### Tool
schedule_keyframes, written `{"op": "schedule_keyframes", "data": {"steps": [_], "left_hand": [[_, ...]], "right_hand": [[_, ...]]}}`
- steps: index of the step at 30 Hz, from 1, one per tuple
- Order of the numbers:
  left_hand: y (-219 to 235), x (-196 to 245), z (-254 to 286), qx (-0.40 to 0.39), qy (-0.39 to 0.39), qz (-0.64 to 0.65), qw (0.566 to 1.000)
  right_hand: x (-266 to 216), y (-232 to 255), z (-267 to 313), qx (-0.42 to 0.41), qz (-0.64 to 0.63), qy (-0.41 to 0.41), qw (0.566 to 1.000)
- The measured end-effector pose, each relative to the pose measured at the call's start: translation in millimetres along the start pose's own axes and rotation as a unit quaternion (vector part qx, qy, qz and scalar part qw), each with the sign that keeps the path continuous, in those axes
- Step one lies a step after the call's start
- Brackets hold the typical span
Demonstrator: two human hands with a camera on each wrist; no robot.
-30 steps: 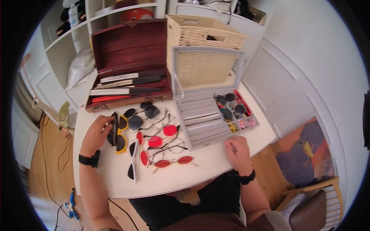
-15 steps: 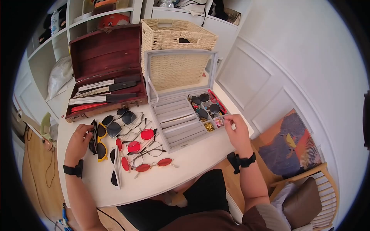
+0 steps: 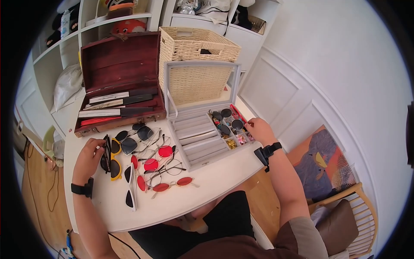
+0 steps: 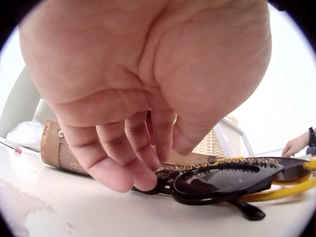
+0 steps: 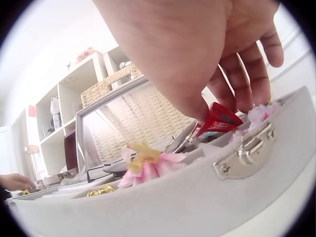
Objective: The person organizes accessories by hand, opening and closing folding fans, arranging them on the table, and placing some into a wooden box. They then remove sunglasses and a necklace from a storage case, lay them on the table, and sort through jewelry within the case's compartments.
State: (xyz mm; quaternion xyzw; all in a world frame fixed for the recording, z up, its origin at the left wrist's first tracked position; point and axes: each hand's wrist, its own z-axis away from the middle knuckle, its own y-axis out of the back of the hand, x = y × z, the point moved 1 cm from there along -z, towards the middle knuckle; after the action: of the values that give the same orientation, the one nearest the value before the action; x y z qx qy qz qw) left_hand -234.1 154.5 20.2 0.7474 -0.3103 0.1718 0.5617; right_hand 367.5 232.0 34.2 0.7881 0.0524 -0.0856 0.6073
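Observation:
My left hand (image 3: 88, 157) is at the left of the table, its loosely bent fingers touching black sunglasses (image 4: 217, 185) with a beaded upper rim. Yellow-framed sunglasses (image 3: 115, 168) lie right beside them. Over the right edge of the grey display case (image 3: 207, 162), my right hand (image 3: 260, 131) pinches red-framed sunglasses (image 5: 217, 121), with white lettering on the red part, between thumb and fingers. Around it in the case's compartments are round dark sunglasses (image 3: 237, 124), a pink flower ornament (image 5: 153, 170) and gold trinkets (image 3: 231, 143). The case's left side has grey padded rows.
White-framed sunglasses (image 3: 133, 190), red-lensed glasses (image 3: 165, 151) and several other pairs spread across the table middle. Behind stand an open dark red wooden box (image 3: 120, 64) holding folded fans (image 3: 103, 112) and a wicker basket (image 3: 194, 47). The case's glazed lid (image 3: 236, 82) is raised.
My right hand has risen from the table's front edge, over the case's right side, to the red-framed sunglasses. The head view has shifted. My left hand stays at the black sunglasses.

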Motion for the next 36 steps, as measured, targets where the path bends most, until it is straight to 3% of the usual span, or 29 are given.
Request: {"op": "schedule_keyframes", "data": {"steps": [4, 10, 18, 24, 28, 30, 36], "left_hand": [[-0.3, -2.6, 0.2, 0.005, -0.003, -0.003, 1.0], [0.0, -0.5, 0.1, 0.003, 0.014, 0.006, 1.0], [-1.6, -0.2, -0.2, -0.006, 0.034, 0.016, 0.999], [-2.0, -2.5, -0.4, -0.005, 0.027, 0.015, 1.0], [-1.4, -3.8, -0.6, -0.004, 0.032, 0.017, 0.999], [-3.7, -6.3, -0.6, -0.006, 0.032, 0.016, 0.999], [1.8, 1.3, 1.7, -0.01, 0.016, -0.009, 1.0]], "right_hand": [[0.4, -1.0, -0.7, -0.02, -0.019, 0.0, 1.0], [9.4, -0.9, -1.9, 0.02, -0.013, 0.011, 1.0], [19.8, 7.2, -1.4, 0.005, -0.092, -0.036, 0.995], [16.4, 3.4, 0.5, 0.003, -0.192, -0.026, 0.981], [28.5, -7.1, -8.7, 0.01, -0.176, -0.007, 0.984], [33.2, -11.1, -10.3, 0.04, -0.113, 0.045, 0.992], [30.4, -11.4, -10.5, 0.052, -0.124, 0.06, 0.989]]}}
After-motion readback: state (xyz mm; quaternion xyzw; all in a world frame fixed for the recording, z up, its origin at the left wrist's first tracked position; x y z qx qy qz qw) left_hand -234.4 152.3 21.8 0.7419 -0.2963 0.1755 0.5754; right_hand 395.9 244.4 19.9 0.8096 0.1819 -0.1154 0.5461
